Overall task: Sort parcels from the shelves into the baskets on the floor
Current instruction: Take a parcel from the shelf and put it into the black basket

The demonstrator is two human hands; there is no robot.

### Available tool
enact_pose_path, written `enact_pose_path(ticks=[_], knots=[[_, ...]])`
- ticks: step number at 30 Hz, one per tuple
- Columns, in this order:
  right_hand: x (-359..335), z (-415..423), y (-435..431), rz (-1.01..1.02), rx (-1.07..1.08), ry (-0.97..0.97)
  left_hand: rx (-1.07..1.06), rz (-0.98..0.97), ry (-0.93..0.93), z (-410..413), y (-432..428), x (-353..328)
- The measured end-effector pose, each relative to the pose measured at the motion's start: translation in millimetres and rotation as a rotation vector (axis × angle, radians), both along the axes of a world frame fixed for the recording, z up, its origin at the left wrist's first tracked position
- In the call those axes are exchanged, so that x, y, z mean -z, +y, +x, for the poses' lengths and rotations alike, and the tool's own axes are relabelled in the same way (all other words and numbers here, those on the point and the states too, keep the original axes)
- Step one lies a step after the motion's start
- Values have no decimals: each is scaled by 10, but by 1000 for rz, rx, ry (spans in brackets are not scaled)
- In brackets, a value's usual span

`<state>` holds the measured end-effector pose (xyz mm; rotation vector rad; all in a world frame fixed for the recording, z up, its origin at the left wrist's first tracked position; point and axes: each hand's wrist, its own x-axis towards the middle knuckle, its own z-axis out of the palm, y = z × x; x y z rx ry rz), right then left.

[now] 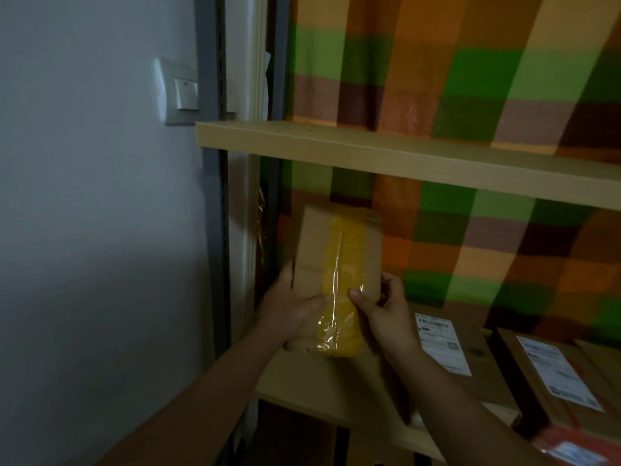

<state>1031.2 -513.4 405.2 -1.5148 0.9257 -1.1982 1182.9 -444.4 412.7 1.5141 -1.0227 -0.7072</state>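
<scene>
at the left end of the lower shelf (322, 381), a brown cardboard parcel (312, 250) is held up between both hands. its near end is just above the pale wooden board and its far end leans back toward the checked cloth (470, 79) hanging behind the rack. a wide strip of yellow tape (342, 264) runs down the middle of its upper face and wrinkles at the near end. the left hand (289, 311) grips the parcel's left edge, thumb laid across the face as far as the tape, fingers curled round the side out of sight. the right hand (386, 307) grips the right edge, thumb pressed on the tape, fingers bent round the side. the two thumbs are near each other but apart. whether the parcel's underside touches the shelf cannot be told. further right on the same shelf lie two flat brown boxes with white printed labels: the first labelled box (442, 344) just beside the right forearm, the second labelled box (557, 375) next to it. a red packet (571, 445) shows partly at the bottom right corner. the upper shelf (403, 156) crosses above the held parcel. a grey upright (211, 196) stands at the rack's left side, and on the white wall (84, 230) beyond it sits a light switch (178, 92).
</scene>
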Motion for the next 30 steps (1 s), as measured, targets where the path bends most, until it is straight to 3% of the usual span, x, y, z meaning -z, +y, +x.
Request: enact_pose_path(ticks=[11, 17, 26, 30], knots=[[-56, -24, 38, 129, -100, -130, 13, -98, 123, 104, 76, 38], [-115, -73, 8, 197, -142, -202, 63, -133, 295, 119, 103, 90], [-80, -161, -170, 310, -263, 4, 105, -52, 285, 229, 129, 38], [-104, -180, -211, 269, -177, 29, 101, -60, 352, 257, 139, 49]])
